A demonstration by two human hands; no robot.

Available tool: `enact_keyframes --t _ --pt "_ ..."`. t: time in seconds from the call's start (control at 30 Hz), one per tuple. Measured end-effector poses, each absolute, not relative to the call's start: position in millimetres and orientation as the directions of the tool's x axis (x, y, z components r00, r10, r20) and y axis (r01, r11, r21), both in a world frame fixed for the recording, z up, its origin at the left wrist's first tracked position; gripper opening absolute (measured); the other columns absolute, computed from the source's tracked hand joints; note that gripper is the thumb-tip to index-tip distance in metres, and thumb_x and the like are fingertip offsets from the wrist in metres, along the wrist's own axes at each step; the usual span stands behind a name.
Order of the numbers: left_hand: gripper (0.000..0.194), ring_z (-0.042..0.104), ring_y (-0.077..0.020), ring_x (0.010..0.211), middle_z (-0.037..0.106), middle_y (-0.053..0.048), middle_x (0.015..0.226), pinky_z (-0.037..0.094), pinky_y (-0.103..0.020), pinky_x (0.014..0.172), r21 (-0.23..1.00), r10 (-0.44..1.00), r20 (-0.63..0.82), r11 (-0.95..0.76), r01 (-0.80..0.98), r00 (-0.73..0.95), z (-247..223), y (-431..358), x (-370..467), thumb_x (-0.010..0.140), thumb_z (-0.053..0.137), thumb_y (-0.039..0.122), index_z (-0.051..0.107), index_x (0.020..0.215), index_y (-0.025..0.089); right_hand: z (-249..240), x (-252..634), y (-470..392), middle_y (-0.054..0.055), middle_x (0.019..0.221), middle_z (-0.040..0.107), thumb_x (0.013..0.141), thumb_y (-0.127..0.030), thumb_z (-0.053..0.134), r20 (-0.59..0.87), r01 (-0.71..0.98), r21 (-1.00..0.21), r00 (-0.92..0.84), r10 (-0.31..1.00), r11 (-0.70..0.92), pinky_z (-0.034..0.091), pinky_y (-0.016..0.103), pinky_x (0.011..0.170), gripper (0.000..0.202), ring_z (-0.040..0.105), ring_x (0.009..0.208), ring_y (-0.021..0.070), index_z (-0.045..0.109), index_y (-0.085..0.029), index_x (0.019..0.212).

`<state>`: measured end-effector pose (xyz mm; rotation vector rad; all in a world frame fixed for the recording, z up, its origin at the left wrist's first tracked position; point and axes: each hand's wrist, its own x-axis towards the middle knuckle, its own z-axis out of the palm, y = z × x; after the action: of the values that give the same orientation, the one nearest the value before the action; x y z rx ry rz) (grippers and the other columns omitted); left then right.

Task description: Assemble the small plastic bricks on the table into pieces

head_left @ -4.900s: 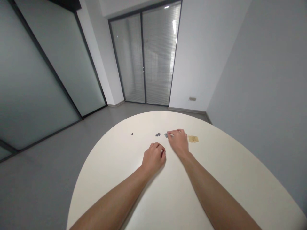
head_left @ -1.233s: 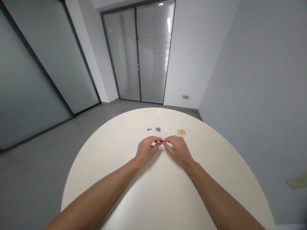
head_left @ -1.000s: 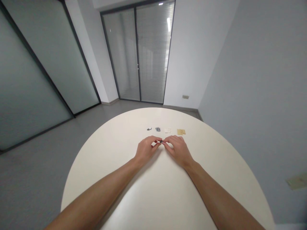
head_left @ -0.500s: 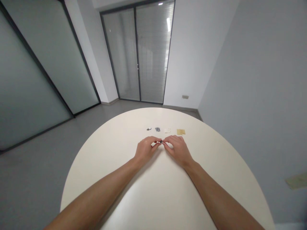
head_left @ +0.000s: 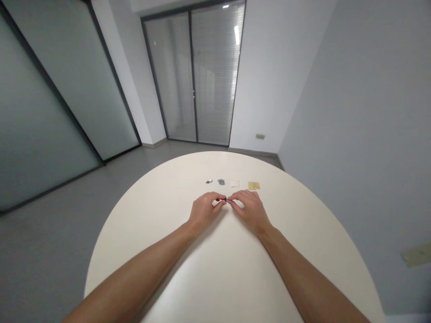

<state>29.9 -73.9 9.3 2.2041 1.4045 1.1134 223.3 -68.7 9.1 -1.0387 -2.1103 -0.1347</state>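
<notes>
At the far left stand frosted panels [head_left: 67, 58] in dark frames, with grey floor [head_left: 43, 251] below them. Next comes the round white bench [head_left: 215, 269], the left forearm crossing its near left part. The left hand [head_left: 204, 208] is at the middle of the bench, its grip closed, thumb and finger pinching a small dark piece [head_left: 226, 199]. Beyond that hand, on the far part of the bench, lie small dark and shiny bits [head_left: 209, 181]. Just to their right is a small group of grey pieces [head_left: 221, 182], and right of those some white pieces [head_left: 235, 183] (pale enough to blend with the bench). The dark piece sits between the two hands, nearer than these groups. The right hand [head_left: 249, 208] meets it from the right, its grip also closed to a pinch at the piece, whose shape is too small to tell. Just beyond the right hand lie yellow pieces [head_left: 254, 185], the rightmost group. Farther off, a small plate [head_left: 260, 136] is on the far wall; another plate [head_left: 416, 255] shows at the near right.
</notes>
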Motion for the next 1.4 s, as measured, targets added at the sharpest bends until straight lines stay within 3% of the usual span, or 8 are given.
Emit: enact_keyframes --t 0.83,1.4 --pt "0.017 0.067 -0.0146 0.082 0.075 0.001 0.097 0.052 -0.024 0.073 0.621 0.864 0.448 -0.485 0.615 0.229 10.5 -75.2 29.6 0.091 0.062 0.032 0.073 0.101 0.026 9.7 221.7 -69.4 0.002 0.091 0.074 0.095 -0.030 0.061 0.678 0.711 -0.245 -0.361 0.641 0.659 0.038 0.036 0.080 0.009 0.066 0.090 0.0210 0.067 -0.023 0.093" --pt "0.024 0.067 -0.0148 0.082 0.076 0.002 0.096 0.049 -0.024 0.069 0.605 0.882 0.416 -0.449 0.658 0.220 16.5 -78.4 32.0 0.096 0.051 0.035 0.073 0.096 0.025 9.7 221.7 -68.7 0.002 0.092 0.073 0.094 -0.030 0.063 0.666 0.695 -0.264 -0.370 0.648 0.669 0.039 0.034 0.080 0.009 0.064 0.090 0.0204 0.067 -0.022 0.095"
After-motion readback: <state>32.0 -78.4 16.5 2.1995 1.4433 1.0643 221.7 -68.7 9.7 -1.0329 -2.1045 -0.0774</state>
